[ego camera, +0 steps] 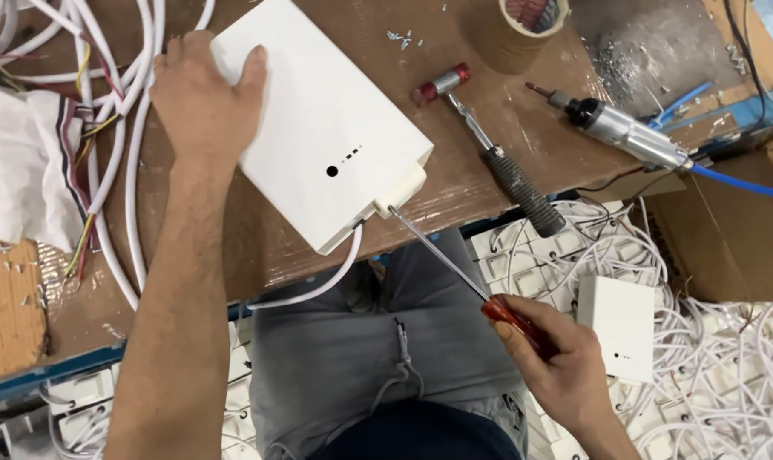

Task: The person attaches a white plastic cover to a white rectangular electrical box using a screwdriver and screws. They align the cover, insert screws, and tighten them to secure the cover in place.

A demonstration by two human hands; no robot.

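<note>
seen from above, the white box (322,128) lies flat on the brown bench (505,183). the left hand (201,98) presses open-palmed on the box's far corner. the right hand (561,362), nearer than the box, grips a red-handled screwdriver (454,268), tip at the box's near corner. a small hammer (488,145) lies right of the box.

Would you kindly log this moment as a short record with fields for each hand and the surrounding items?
left hand: left hand pressed flat on the white box
right hand: right hand holds the red-handled screwdriver, tip at the box's cable corner
box cable: white cable leaves that corner
bench: wooden bench
nearby tools: small hammer, tape roll, air driver
</note>
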